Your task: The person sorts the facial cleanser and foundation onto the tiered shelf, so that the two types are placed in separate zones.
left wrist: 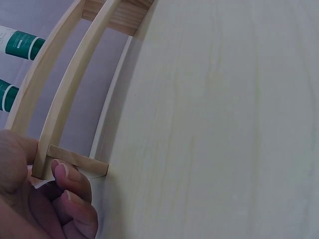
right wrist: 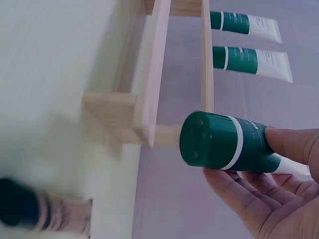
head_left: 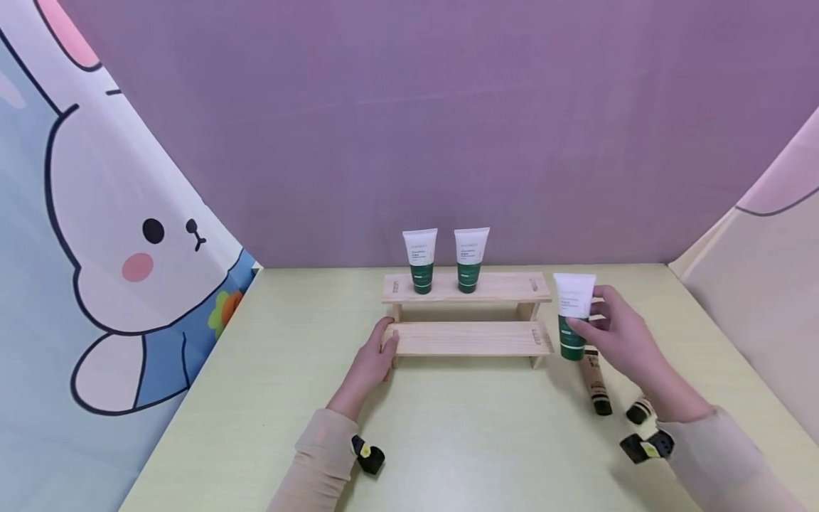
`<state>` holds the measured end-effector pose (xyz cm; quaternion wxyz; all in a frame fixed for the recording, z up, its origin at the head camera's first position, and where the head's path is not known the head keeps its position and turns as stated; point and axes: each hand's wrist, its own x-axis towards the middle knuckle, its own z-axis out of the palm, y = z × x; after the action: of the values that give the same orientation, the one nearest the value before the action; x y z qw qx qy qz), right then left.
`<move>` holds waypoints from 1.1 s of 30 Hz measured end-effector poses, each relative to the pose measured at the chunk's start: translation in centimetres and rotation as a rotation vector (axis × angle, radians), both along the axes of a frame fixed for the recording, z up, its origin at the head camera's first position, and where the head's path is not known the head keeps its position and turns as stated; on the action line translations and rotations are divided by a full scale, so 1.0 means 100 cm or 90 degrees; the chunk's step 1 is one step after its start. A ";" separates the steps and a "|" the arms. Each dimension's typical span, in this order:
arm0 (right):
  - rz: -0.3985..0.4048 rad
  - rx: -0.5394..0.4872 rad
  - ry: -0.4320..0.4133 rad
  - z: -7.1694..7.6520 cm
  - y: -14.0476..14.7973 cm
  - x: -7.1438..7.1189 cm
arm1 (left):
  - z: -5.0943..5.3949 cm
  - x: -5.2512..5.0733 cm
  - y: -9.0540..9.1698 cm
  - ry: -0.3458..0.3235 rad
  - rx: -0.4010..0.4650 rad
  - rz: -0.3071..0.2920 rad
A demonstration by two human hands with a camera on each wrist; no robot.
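A white and green squeeze tube [head_left: 574,316], cap down, is pinched between the thumb and fingers of my right hand [head_left: 617,334]. It hangs just right of a two-step wooden rack [head_left: 470,338], apart from it. In the right wrist view the tube's green cap [right wrist: 207,139] faces the camera. My left hand [head_left: 371,359] grips the left end of the lower step, thumb on top and fingers curled beneath, as the left wrist view shows. Two matching tubes, a left one [head_left: 420,260] and a right one [head_left: 470,260], stand on their caps on the upper step.
Below my right hand a beige tube with a black cap [head_left: 596,384] lies on the pale table [head_left: 486,441]. Another black-capped tube [head_left: 639,410] lies partly hidden by the right forearm. A purple cloth [head_left: 448,128] hangs behind the table.
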<state>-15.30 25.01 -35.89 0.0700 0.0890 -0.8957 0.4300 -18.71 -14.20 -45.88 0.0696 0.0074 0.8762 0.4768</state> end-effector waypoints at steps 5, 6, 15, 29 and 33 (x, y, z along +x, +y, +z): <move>0.020 -0.041 0.014 0.006 -0.017 -0.018 | 0.000 0.000 -0.001 0.003 -0.001 0.000; 0.025 -0.049 0.015 0.007 -0.020 -0.022 | 0.000 -0.001 -0.001 0.002 -0.001 0.000; 0.028 -0.117 0.033 0.019 -0.049 -0.056 | 0.000 -0.001 -0.001 -0.006 0.007 0.000; 0.031 -0.124 0.063 -0.005 -0.072 -0.100 | -0.002 0.001 0.000 -0.004 0.013 0.000; 0.046 -0.127 0.061 -0.008 -0.067 -0.101 | -0.001 -0.001 0.002 -0.004 0.007 0.009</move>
<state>-25.35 18.32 -36.67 0.1060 0.1345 -0.8401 0.5147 -18.78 -14.03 -46.02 0.0691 0.0005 0.8732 0.4824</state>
